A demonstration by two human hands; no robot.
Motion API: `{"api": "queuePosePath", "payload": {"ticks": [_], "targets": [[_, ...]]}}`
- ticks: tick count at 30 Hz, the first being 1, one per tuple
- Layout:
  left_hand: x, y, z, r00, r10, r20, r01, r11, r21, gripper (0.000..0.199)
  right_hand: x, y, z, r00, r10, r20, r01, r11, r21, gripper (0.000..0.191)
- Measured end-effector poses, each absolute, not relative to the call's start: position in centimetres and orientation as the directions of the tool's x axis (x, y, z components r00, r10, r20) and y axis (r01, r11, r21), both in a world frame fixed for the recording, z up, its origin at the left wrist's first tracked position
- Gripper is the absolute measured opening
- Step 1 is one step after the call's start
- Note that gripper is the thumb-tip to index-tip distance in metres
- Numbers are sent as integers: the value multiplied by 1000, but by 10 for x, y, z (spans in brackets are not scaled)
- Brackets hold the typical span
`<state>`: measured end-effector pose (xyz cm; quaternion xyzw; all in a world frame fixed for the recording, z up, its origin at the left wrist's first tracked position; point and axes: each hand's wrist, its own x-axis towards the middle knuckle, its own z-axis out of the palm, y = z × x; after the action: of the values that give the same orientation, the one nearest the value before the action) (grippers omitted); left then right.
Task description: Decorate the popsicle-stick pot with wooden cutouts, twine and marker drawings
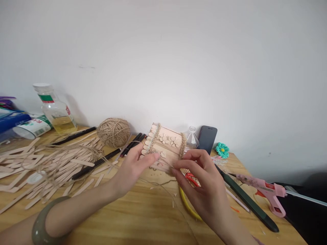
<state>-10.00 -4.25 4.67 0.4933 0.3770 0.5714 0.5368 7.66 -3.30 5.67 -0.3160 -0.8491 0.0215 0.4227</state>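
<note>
A small craft piece made of popsicle sticks (pixel 168 144) is held up over the table, trimmed with braided twine along two edges and decorated with wooden flower cutouts (pixel 170 139). My left hand (pixel 136 161) grips its left side, thumb on the front face and fingers behind. At its lower right, my right hand (pixel 200 173) pinches a strand of jute twine (pixel 167 182) between thumb and fingertips. The strand crosses the front of the piece and trails down over the tabletop. Part of the lower face is hidden by my fingers.
A twine ball (pixel 113 132), black markers (pixel 134 144) and loose popsicle sticks (pixel 61 166) lie left, before a glass bottle (pixel 58 112). Right are a phone (pixel 207 137), a green crochet flower (pixel 222 150), a dark green long tool (pixel 247 200) and a pink glue gun (pixel 268 192).
</note>
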Motion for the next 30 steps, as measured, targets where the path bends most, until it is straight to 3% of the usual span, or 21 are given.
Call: {"api": "queuePosePath", "payload": {"ticks": [12,17,22,30], "targets": [[-100,-41,48,-67,994,91,-22,-93,995,21,72,-36,54,-442,595,671,494,786,-372,19],[-102,-37,45,-144,985,91,-23,-95,995,21,72,-33,52,-407,694,594,501,713,-490,19],[-106,-33,42,-248,961,124,16,-124,992,24,76,-30,55,-423,728,540,538,681,-496,17],[-110,-30,41,-227,962,151,9,-153,988,31,80,-26,61,-356,856,374,567,516,-642,12]]}}
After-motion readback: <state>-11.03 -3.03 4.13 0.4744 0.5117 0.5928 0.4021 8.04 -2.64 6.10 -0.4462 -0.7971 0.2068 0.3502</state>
